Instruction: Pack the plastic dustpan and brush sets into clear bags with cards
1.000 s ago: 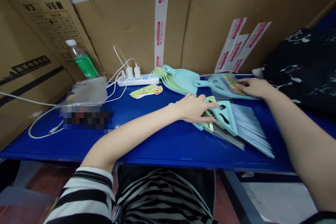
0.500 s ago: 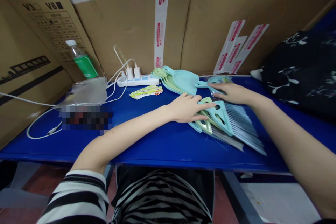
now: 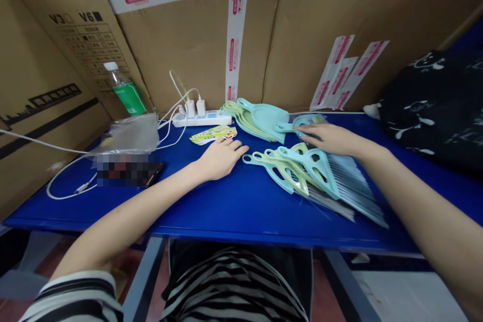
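Note:
My left hand (image 3: 221,157) lies palm down on the blue table (image 3: 234,206), fingers apart, holding nothing, just below a printed label card (image 3: 213,134). My right hand (image 3: 328,139) rests flat on a light-blue dustpan (image 3: 289,126) in a clear bag, whose handle pokes out to the left. In front of that hand lies a fanned pile of green and blue hand brushes (image 3: 302,171), bristles pointing right. A nested stack of green and blue dustpans (image 3: 256,116) sits just behind, touching the bagged dustpan's handle.
Cardboard boxes (image 3: 188,45) wall in the back and left. A power strip (image 3: 202,119) with chargers and white cables, a green-labelled bottle (image 3: 126,93), clear plastic bags (image 3: 130,133) and a phone (image 3: 153,173) stand at the left. A black bag (image 3: 437,105) fills the right.
My left hand came off the brush handles and slid left onto the bare table. My right hand moved left with the bagged dustpan, up to the dustpan stack.

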`<state>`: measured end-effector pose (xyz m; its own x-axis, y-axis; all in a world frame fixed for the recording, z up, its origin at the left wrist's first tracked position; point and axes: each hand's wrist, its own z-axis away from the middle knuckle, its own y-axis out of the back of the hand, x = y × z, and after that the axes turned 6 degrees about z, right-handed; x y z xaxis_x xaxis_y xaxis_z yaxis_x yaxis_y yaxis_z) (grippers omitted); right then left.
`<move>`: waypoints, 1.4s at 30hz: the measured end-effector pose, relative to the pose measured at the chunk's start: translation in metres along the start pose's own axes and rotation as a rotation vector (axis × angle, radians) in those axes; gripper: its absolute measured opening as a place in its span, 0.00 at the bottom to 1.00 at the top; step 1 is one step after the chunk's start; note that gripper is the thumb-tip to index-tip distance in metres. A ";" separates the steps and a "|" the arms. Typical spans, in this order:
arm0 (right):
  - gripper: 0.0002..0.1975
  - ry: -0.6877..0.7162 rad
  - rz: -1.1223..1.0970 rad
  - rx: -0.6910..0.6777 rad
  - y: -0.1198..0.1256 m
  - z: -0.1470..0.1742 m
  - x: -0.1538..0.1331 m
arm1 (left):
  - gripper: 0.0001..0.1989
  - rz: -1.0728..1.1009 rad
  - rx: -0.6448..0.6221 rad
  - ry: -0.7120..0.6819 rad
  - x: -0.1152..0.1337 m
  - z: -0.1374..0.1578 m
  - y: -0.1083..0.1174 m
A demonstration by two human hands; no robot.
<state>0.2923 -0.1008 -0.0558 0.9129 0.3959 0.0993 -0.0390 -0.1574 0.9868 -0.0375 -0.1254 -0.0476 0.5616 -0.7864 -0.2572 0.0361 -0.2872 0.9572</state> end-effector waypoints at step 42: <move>0.26 0.217 -0.272 -0.088 0.059 0.023 -0.069 | 0.08 -0.064 -0.025 -0.099 -0.014 -0.107 0.029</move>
<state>0.2360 -0.1584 -0.0070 0.7874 0.5972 -0.1528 0.1501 0.0548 0.9872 0.0442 -0.0637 -0.0019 0.4729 -0.8175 -0.3286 0.0906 -0.3259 0.9411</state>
